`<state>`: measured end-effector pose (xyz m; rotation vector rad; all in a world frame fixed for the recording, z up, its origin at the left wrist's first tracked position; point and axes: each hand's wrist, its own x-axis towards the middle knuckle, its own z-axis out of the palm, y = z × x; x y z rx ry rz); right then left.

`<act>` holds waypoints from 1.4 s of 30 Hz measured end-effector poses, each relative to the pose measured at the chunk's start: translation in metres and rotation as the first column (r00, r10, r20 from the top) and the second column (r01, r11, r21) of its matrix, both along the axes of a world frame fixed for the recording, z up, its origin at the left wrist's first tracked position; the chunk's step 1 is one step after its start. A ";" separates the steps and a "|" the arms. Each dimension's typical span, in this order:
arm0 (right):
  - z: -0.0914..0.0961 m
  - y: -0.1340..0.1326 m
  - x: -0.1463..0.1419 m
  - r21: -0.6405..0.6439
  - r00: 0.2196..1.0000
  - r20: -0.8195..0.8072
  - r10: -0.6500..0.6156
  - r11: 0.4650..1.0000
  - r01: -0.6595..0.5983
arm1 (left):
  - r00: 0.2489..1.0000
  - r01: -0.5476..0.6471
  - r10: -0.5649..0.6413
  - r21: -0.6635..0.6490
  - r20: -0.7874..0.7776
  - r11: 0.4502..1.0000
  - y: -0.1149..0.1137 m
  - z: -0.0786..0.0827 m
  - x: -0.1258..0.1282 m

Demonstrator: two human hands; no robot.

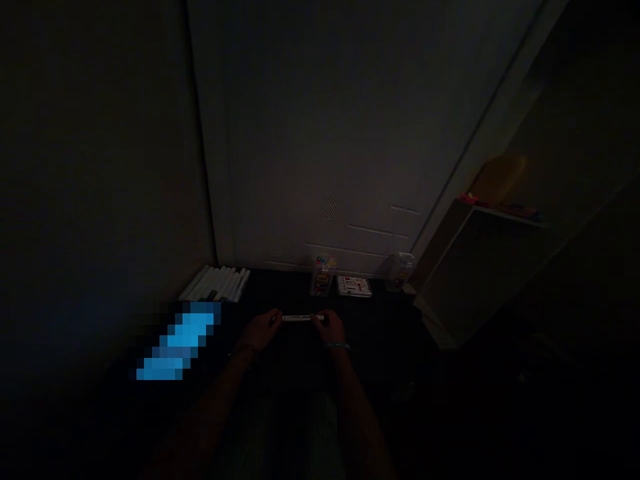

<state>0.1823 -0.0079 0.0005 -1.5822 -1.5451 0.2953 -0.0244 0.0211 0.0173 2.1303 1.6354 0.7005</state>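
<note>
A slim white marker (297,318) lies level between my two hands, low over the dark table. My left hand (261,331) pinches its left end, and my right hand (332,327) has its fingers closed on the right end. Just beyond them stand a clear case with colourful-tipped pens (323,279) and a flat pack of white markers (355,287). Several white markers (217,283) lie side by side to the left. The room is very dark, so fine detail on the fingers and marker is lost.
A glowing blue, pixelated rectangle (185,340) is at the left. Another clear plastic case (401,271) stands at the back right, by a tilted-looking box or shelf (465,267) with a yellowish object (500,179) on top. A pale wall (320,133) rises behind the table.
</note>
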 end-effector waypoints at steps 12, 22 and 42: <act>0.003 -0.002 0.000 0.001 0.999 0.029 0.014 1.000 -0.014 | 0.998 -0.002 0.000 0.028 0.056 1.000 0.002 -0.006 0.000; -0.003 0.002 -0.001 -0.005 1.000 0.020 -0.009 1.000 0.009 | 0.998 0.015 -0.016 0.022 0.065 1.000 -0.004 -0.003 -0.001; -0.002 0.001 -0.001 -0.004 1.000 0.014 -0.003 1.000 0.003 | 0.999 0.006 -0.008 0.029 0.047 1.000 -0.007 0.000 0.000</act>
